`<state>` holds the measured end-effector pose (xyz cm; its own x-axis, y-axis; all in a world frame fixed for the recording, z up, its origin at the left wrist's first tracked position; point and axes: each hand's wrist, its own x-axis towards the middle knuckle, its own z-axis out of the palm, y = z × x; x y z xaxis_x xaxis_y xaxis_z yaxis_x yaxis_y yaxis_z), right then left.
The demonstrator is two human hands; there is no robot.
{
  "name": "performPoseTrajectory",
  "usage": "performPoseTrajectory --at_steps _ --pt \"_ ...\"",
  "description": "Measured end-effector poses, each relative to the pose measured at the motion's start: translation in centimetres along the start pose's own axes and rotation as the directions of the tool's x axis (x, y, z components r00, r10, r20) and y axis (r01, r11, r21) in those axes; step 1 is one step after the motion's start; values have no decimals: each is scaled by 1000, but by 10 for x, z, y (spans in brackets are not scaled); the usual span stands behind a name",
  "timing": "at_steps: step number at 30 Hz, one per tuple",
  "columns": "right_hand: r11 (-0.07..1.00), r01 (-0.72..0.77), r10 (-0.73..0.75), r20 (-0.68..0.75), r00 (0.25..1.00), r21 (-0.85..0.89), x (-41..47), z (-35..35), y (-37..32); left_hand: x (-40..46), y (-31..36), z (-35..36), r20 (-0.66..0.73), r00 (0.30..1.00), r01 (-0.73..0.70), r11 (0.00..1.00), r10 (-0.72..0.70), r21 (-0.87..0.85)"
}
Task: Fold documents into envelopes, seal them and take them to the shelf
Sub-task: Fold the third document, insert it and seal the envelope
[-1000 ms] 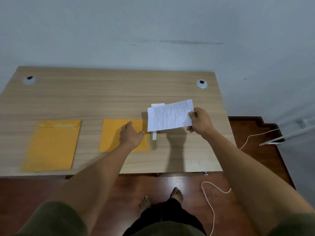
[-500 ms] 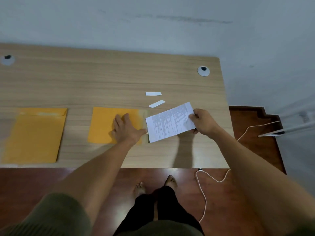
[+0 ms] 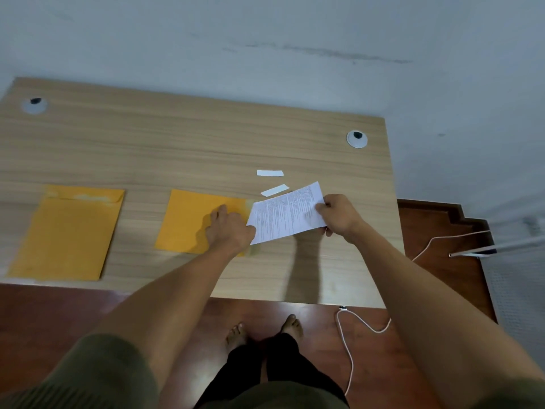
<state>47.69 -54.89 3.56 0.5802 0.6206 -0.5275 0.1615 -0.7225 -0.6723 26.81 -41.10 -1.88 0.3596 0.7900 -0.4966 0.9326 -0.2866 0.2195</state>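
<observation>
A folded white printed document [image 3: 284, 212] hangs just above the wooden desk [image 3: 177, 149], pinched at its right edge by my right hand [image 3: 339, 215]. Its left edge meets the open right end of a yellow envelope [image 3: 188, 221] lying flat in the desk's middle. My left hand [image 3: 228, 228] rests on that envelope with fingers spread flat, holding it down near the opening. A second yellow envelope [image 3: 69, 231], flap up, lies at the left front of the desk.
Two small white paper strips [image 3: 269, 173] [image 3: 275, 190] lie just behind the document. Round cable grommets [image 3: 356, 139] [image 3: 34, 104] sit in the desk's back corners. A white cable [image 3: 351, 349] trails over the red floor by my bare feet. A grey wall stands behind the desk.
My right hand has lowered the document and brought its left edge to the middle envelope's open end. My left hand has flattened onto that envelope. The view shifted down.
</observation>
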Motion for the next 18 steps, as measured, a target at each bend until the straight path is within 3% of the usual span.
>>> performPoseTrajectory --at_steps 4,11,18 --pt "999 23 -24 -26 999 -44 -4 12 -7 -2 14 -8 -54 996 -65 998 65 4" --pt "992 76 -87 -103 991 -105 -15 37 -19 -18 38 -4 -65 944 -330 907 324 -263" --pt "987 89 -96 -51 994 -131 -25 26 -9 -26 38 -4 -112 929 -370 895 353 -251"
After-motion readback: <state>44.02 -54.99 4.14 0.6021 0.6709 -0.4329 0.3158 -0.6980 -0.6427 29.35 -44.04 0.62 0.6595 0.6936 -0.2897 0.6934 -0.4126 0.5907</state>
